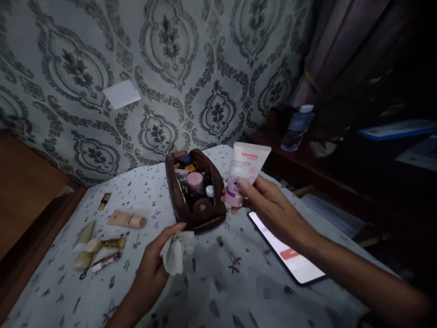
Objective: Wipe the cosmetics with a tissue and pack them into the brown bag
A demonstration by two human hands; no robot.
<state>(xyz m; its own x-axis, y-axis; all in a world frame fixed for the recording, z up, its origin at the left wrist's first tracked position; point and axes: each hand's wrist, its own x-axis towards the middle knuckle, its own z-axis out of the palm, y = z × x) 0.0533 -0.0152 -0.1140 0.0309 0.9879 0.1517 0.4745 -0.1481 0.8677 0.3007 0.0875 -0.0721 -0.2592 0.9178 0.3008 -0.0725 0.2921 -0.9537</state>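
My right hand (262, 196) is closed around a white and pink squeeze tube (247, 166), held upright with its pink cap down, just right of the bag. In my left hand (153, 259) a crumpled white tissue (178, 250) is pinched, near the bag's front edge. Between and beyond the hands stands an unzipped brown toiletry bag (218, 216). Inside it are a pink-lidded jar (195, 182), a white-capped bottle (209, 191), a dark blue lid (185, 159) and other containers partly hidden.
On the patterned sheet at left lie a beige tube (126, 219), a gold tube (113, 243), a lip gloss (106, 262) and a small dark and gold item (104, 201). A lit phone (290, 255) lies under my right forearm. A clear bottle (297, 128) stands at the right.
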